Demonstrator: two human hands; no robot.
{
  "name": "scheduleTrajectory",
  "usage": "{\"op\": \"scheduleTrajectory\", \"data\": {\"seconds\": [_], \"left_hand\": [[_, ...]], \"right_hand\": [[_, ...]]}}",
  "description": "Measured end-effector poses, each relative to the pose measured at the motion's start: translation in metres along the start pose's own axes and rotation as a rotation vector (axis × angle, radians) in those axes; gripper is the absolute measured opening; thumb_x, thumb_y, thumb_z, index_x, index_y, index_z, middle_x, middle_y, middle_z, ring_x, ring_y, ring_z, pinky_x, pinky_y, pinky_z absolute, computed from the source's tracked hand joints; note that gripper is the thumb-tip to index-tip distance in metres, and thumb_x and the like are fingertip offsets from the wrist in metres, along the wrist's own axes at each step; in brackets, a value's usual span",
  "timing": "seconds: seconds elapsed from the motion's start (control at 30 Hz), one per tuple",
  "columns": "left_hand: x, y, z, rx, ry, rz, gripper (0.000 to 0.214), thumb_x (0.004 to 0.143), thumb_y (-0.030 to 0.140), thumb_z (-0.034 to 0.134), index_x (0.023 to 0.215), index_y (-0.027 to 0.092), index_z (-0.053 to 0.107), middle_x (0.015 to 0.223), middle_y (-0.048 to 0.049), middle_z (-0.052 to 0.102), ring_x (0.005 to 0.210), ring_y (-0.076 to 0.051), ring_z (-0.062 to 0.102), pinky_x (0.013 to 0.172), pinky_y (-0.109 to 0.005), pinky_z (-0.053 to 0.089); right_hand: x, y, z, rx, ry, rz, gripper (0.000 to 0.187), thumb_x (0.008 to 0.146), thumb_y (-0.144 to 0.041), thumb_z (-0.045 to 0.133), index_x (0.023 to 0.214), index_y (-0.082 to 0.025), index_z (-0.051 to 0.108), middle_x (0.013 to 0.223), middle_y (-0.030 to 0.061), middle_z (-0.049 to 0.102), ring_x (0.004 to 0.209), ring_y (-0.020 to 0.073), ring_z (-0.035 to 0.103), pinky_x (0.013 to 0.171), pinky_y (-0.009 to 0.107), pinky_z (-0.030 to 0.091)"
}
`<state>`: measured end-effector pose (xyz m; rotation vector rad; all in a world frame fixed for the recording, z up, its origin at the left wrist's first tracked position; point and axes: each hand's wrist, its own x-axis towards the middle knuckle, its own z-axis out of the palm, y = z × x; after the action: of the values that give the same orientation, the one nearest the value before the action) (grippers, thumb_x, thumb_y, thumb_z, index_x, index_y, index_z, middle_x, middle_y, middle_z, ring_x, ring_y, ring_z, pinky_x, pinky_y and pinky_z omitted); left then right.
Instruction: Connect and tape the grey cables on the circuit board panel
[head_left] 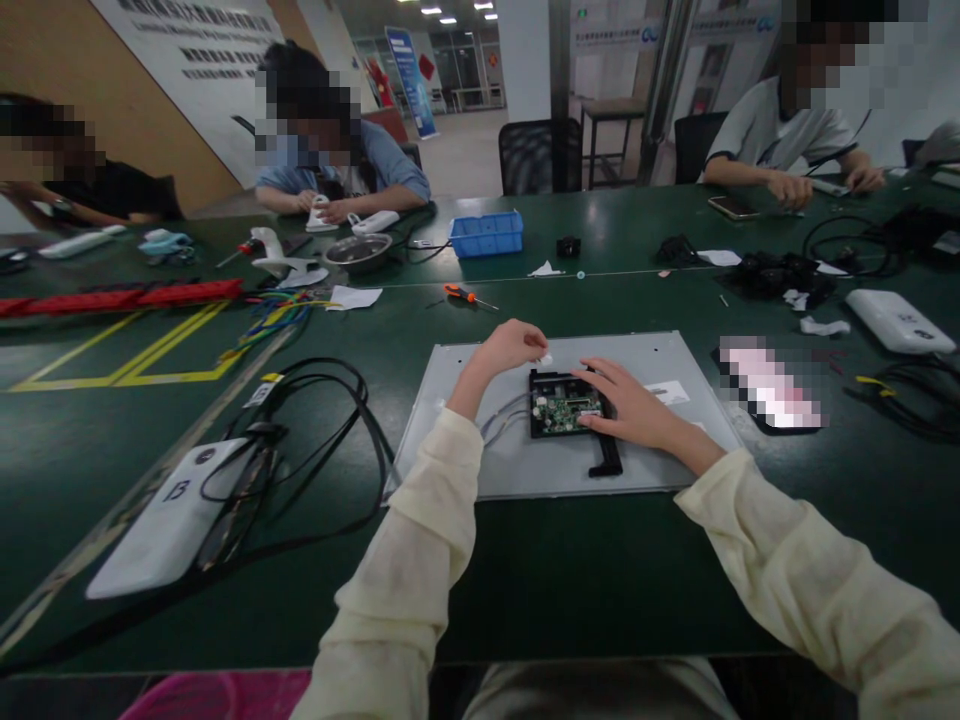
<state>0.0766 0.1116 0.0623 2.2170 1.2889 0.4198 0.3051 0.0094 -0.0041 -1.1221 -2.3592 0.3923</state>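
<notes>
A grey flat metal panel (510,480) lies on the green table in front of me. On it sits a black plastic housing (606,455) with a green circuit board (559,412) inside. Grey wires (504,418) run from the housing's left side across the panel. Just above the housing's back left edge, my left hand (512,348) is closed in a pinch at a small white piece (546,358), too small to name. My right hand (630,405) rests over the right side of the housing, thumb and fingers spread apart, the thumb touching near the board's edge.
Left of the panel lie a white power bank (169,520) and black cables (360,400). An orange screwdriver (469,296), blue basket (486,235) and metal bowl (360,252) are farther back. A phone (772,385) lies right. Several people sit across the table.
</notes>
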Motion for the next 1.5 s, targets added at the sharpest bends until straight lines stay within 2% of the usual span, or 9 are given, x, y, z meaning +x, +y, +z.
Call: {"op": "scheduleTrajectory", "data": {"seconds": [0.23,0.63,0.77,0.93,1.27,1.37,1.5], "left_hand": [[0.004,-0.003,0.021,0.207,-0.001,-0.069,0.019,0.068,0.013,0.061,0.081,0.016,0.075,0.078,-0.0040,0.073,0.077,-0.017,0.067,0.074,-0.024,0.050],[0.008,-0.004,0.032,0.302,0.013,-0.095,0.019,0.069,0.012,0.063,0.085,0.015,0.072,0.085,-0.0064,0.072,0.080,-0.018,0.065,0.073,-0.024,0.048],[0.007,-0.003,0.034,0.334,0.051,-0.071,0.027,0.067,0.007,0.060,0.090,0.016,0.071,0.089,-0.0060,0.071,0.083,-0.017,0.063,0.075,-0.024,0.047],[0.006,0.000,0.035,0.335,-0.022,-0.005,0.024,0.069,0.004,0.055,0.082,0.015,0.072,0.079,-0.0046,0.071,0.073,-0.015,0.063,0.069,-0.022,0.046],[0.000,0.010,0.025,0.346,-0.020,0.021,0.025,0.072,0.004,0.055,0.084,0.015,0.074,0.082,-0.0058,0.073,0.077,-0.015,0.065,0.072,-0.021,0.048],[-0.005,0.021,0.013,0.367,0.042,0.025,0.025,0.074,0.006,0.053,0.086,0.016,0.073,0.086,-0.0061,0.073,0.080,-0.015,0.066,0.075,-0.023,0.049],[-0.017,0.039,-0.012,0.385,0.083,0.080,0.026,0.076,0.010,0.051,0.089,0.015,0.073,0.087,-0.0060,0.072,0.081,-0.016,0.065,0.078,-0.025,0.049]], "right_hand": [[-0.001,0.000,0.001,0.009,0.000,0.013,0.069,0.086,-0.060,0.050,0.146,-0.031,0.030,0.151,0.0091,0.033,0.139,0.0298,0.030,0.112,0.054,0.031],[-0.001,0.002,0.001,0.003,0.000,0.017,0.071,0.085,-0.060,0.051,0.146,-0.028,0.031,0.150,0.0104,0.034,0.138,0.0294,0.030,0.113,0.051,0.030],[-0.001,0.002,0.001,-0.004,-0.005,0.018,0.070,0.086,-0.060,0.050,0.146,-0.028,0.031,0.150,0.0101,0.033,0.138,0.0290,0.030,0.113,0.051,0.030],[-0.001,0.001,0.001,-0.004,-0.004,0.023,0.070,0.086,-0.060,0.050,0.146,-0.027,0.032,0.150,0.0106,0.035,0.138,0.0288,0.030,0.113,0.050,0.029],[-0.001,0.002,0.001,0.009,0.003,0.022,0.070,0.086,-0.060,0.049,0.146,-0.028,0.032,0.150,0.0104,0.034,0.138,0.0301,0.030,0.112,0.052,0.030],[-0.001,0.002,0.000,0.010,0.006,0.021,0.072,0.086,-0.061,0.049,0.147,-0.028,0.029,0.150,0.0107,0.034,0.138,0.0304,0.030,0.112,0.053,0.031],[-0.002,0.001,0.000,0.009,0.018,0.014,0.074,0.087,-0.061,0.049,0.148,-0.026,0.027,0.150,0.0123,0.034,0.138,0.0298,0.030,0.112,0.052,0.030]]}}
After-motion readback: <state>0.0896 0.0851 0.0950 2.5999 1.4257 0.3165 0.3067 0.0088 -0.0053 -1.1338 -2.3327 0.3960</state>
